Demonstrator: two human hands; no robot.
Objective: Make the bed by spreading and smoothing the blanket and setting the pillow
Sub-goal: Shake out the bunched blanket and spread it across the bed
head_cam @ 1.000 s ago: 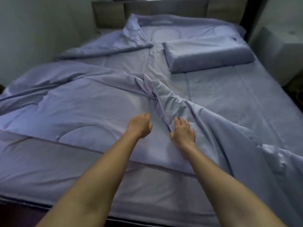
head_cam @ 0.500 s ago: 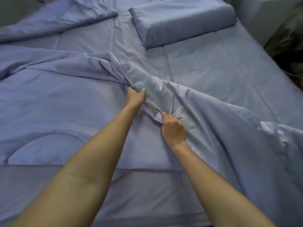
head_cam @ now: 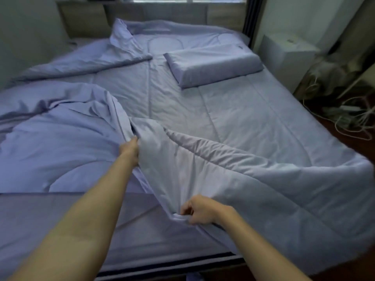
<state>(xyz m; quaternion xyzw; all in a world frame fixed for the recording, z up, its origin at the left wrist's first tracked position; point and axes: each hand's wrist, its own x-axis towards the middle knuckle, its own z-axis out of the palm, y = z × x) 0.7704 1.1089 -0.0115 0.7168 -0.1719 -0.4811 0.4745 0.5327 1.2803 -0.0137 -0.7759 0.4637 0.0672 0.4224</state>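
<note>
A lavender blanket [head_cam: 253,179] lies rumpled across the near half of the bed, folded over itself on the right and bunched on the left. My left hand [head_cam: 129,148] grips a fold of the blanket near the bed's middle. My right hand [head_cam: 199,211] pinches the blanket's edge close to the foot of the bed and holds it lifted. A matching pillow [head_cam: 213,64] lies flat at the far right, near the headboard. A second heap of the same fabric [head_cam: 125,49] sits at the far left.
The bare sheet [head_cam: 233,110] shows in the bed's middle and right. A wooden headboard [head_cam: 85,19] runs along the back under a window. A white cabinet [head_cam: 288,55] stands at the right, with tangled cables [head_cam: 349,118] on the floor beside the bed.
My right hand has drawn the blanket's edge back toward the foot of the bed, opening the fold. My left hand keeps its hold on the fold. The head camera has tilted up and back.
</note>
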